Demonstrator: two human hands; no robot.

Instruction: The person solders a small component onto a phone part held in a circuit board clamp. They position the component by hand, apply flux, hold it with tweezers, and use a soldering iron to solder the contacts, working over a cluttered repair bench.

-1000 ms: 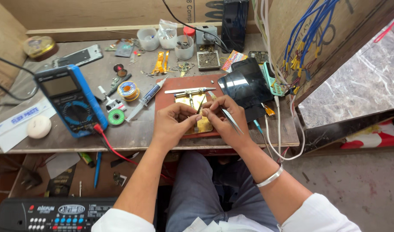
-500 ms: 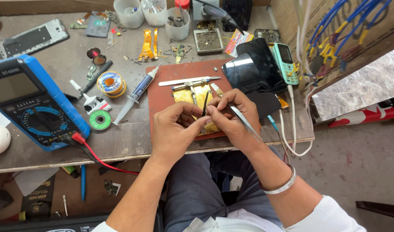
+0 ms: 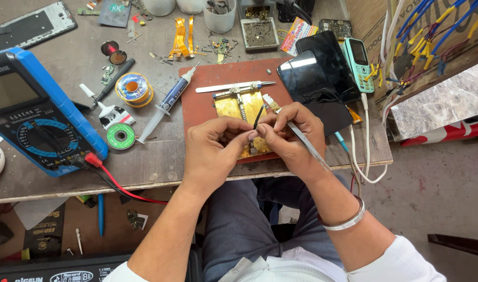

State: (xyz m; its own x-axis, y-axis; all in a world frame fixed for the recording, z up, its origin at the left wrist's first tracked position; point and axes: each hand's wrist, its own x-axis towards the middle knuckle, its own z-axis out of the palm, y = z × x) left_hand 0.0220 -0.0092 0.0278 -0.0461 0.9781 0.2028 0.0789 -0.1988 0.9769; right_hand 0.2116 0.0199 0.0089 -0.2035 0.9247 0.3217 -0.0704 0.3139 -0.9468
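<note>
Both hands meet over the brass jig point(image 3: 234, 107) on the red mat point(image 3: 207, 83), left hand point(image 3: 210, 154) pinching a thin black strip point(image 3: 258, 117) upright while right hand point(image 3: 291, 136) grips tweezers point(image 3: 307, 146) pencil-style, steadying it for fine work.

syringe point(image 3: 168, 104) left, dark phone point(image 3: 312, 78) right of hands

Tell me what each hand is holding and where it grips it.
The left hand and right hand pinch a thin dark strip at its lower end between their fingertips. The right hand also holds metal tweezers at mid-shaft.
</note>
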